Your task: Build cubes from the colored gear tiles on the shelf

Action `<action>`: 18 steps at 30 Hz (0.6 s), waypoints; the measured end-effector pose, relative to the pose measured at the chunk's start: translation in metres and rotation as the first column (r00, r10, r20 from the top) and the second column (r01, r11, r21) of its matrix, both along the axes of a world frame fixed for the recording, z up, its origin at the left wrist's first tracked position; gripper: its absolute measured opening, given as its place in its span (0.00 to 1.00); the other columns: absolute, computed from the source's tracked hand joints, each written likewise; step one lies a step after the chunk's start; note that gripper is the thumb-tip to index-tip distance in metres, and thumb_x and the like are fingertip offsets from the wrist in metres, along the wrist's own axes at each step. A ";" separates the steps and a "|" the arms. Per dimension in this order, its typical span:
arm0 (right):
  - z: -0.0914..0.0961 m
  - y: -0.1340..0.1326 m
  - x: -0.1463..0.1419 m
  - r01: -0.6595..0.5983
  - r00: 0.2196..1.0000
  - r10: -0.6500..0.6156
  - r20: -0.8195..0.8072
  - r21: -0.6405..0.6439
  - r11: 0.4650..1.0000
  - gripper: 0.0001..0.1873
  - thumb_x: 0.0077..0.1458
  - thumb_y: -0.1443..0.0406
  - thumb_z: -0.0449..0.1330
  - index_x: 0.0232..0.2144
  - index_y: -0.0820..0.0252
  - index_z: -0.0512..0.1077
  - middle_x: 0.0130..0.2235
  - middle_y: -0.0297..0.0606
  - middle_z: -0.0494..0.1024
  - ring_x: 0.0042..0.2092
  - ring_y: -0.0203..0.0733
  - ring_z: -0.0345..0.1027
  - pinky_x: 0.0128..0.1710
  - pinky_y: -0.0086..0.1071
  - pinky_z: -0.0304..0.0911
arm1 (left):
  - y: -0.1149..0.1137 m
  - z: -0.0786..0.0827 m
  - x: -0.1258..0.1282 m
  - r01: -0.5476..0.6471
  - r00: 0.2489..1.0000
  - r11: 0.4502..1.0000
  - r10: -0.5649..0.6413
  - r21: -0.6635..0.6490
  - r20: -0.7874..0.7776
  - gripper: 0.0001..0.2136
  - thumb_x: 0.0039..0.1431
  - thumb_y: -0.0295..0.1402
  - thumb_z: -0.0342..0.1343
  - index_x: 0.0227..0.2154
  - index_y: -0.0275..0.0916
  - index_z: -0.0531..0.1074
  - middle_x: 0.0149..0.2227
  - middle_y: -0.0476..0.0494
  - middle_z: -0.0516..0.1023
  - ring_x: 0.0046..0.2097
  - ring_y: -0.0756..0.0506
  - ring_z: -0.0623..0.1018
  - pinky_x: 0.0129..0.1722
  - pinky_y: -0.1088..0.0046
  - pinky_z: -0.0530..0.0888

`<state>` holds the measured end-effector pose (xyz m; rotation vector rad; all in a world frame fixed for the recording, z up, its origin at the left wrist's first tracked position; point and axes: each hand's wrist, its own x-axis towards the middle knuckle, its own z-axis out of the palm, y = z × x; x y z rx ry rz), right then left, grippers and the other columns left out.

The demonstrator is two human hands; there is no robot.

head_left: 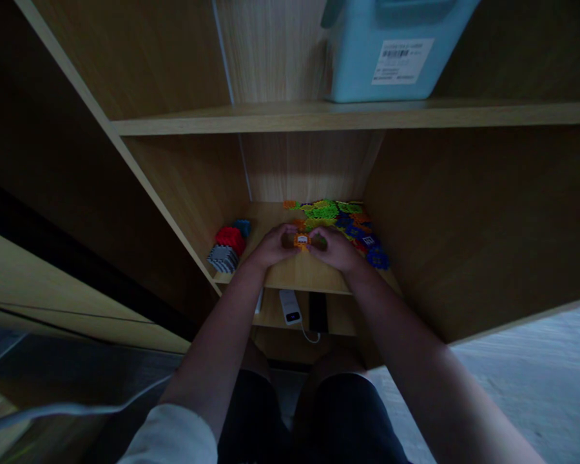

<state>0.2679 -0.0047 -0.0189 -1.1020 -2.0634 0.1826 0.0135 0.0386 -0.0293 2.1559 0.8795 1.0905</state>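
Both my hands reach into a wooden shelf compartment (pixel 299 274). My left hand (pixel 273 246) and my right hand (pixel 336 248) meet at the middle, fingers pinched together on a small orange building piece (pixel 301 241). Just behind the hands lies a loose heap of flat plastic pieces (pixel 341 219) in green, yellow, orange and blue. To the left of my left hand stand assembled blocks: a red one (pixel 231 238), a blue one (pixel 243 226) behind it and a grey-white one (pixel 222 258) in front.
A light blue bin with a barcode label (pixel 391 48) stands on the shelf above. On the lower shelf lie a white device with a cable (pixel 290 307) and a dark flat object (pixel 318 312). Wooden side walls close in the compartment left and right.
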 end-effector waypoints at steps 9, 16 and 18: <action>0.001 -0.001 0.000 -0.016 1.000 0.016 0.006 0.040 0.999 0.09 0.64 0.58 0.66 0.45 0.51 0.75 0.45 0.40 0.85 0.48 0.51 0.79 0.52 0.45 0.72 | 0.001 -0.001 0.001 0.007 1.000 1.000 -0.007 0.007 0.006 0.27 0.54 0.39 0.76 0.55 0.42 0.76 0.57 0.36 0.82 0.60 0.36 0.82 0.65 0.51 0.76; 0.008 -0.002 0.004 0.244 0.968 -0.250 0.029 0.127 0.961 0.13 0.71 0.55 0.56 0.45 0.54 0.77 0.46 0.47 0.83 0.52 0.57 0.76 0.57 0.51 0.70 | 0.000 0.000 0.004 -0.033 0.999 0.999 0.034 -0.027 0.042 0.20 0.63 0.45 0.70 0.52 0.42 0.77 0.56 0.36 0.83 0.58 0.39 0.82 0.65 0.52 0.77; 0.008 0.001 0.009 0.425 0.903 -0.429 -0.004 0.143 0.894 0.17 0.72 0.56 0.53 0.45 0.57 0.79 0.48 0.51 0.83 0.52 0.60 0.75 0.58 0.55 0.69 | -0.001 0.002 0.004 -0.048 0.998 0.998 0.050 -0.037 0.050 0.18 0.65 0.45 0.69 0.50 0.41 0.77 0.55 0.37 0.82 0.58 0.39 0.82 0.65 0.53 0.77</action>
